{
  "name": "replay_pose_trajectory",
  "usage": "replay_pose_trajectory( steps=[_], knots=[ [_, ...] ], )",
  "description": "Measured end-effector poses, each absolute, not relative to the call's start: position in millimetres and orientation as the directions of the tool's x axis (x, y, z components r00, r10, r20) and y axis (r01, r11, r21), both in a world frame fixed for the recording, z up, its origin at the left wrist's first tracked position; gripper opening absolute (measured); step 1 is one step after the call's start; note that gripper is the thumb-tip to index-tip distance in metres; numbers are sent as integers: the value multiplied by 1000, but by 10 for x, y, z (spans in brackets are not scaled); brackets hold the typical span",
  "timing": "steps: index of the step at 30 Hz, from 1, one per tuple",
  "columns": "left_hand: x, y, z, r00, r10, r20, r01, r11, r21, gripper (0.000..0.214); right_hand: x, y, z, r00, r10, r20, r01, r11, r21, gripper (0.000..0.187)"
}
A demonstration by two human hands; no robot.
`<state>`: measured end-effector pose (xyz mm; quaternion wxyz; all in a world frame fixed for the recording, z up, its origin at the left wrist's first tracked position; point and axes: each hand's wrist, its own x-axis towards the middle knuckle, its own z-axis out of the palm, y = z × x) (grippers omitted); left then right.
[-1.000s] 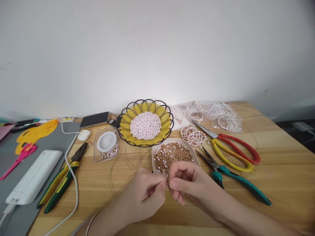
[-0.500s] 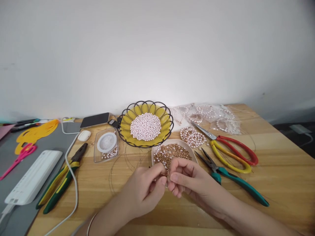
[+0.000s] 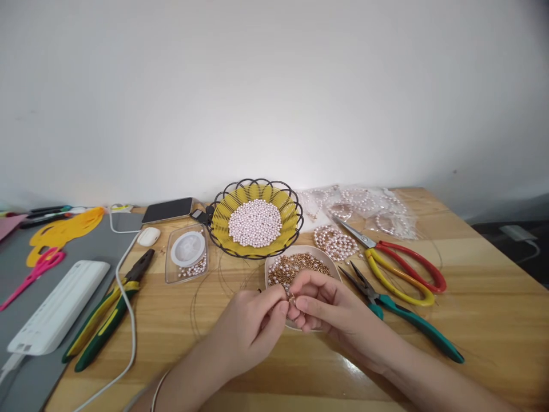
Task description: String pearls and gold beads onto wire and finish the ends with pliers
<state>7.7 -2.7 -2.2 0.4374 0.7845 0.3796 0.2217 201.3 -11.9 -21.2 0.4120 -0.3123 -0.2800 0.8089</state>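
Over the near side of a pale dish (image 3: 337, 274) of gold and pearl beads (image 3: 300, 263), my two hands meet fingertip to fingertip. My left hand (image 3: 257, 323) is closed, thumb and forefinger pinching a small gold-coloured beaded piece (image 3: 292, 298). The fingers of my right hand (image 3: 328, 303) are curled in and close on the same piece from the other side. Much of it is hidden by the fingers, so its full shape does not show. Beyond the dish stands a yellow basket (image 3: 221, 229) with a black looped rim, holding pale pink pearl beads (image 3: 256, 223).
Right of the dish lie green-handled long-nose pliers (image 3: 412, 315), red-and-yellow scissors (image 3: 398, 269), a coil of strung pearls (image 3: 335, 242) and bagged pearl strands (image 3: 369, 206). To the left are a clear box (image 3: 187, 254) with a spool, green-yellow pliers (image 3: 107, 315), a white cable (image 3: 132, 320) and a phone (image 3: 167, 210).
My fingertips have shifted slightly, and a little more of the beaded piece shows between them. The whole view has moved a little; the objects on the table stay put.
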Motion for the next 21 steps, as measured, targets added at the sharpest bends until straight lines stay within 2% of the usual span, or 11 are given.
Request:
replay_pose_trajectory(
  steps=[8, 14, 19, 21],
  knots=[
    [53, -5, -31, 555, 832, -1, 417, -277, 866, 21, 2044, -107, -208, -474, 842, -258, -453, -484, -748, 18],
    [61, 8, -74, 535, 845, 22, 433, -296, 851, 22, 2057, -67, -221, -479, 850, -218, -435, -446, -782, 24],
    [58, 17, -114, 517, 853, 69, 444, -336, 831, 9, 2108, 7, -238, -440, 881, -171, -382, -357, -852, 27],
    [50, 25, -141, 508, 856, 96, 453, -360, 815, 12, 2148, 39, -233, -413, 901, -130, -343, -287, -894, 26]
  ],
)
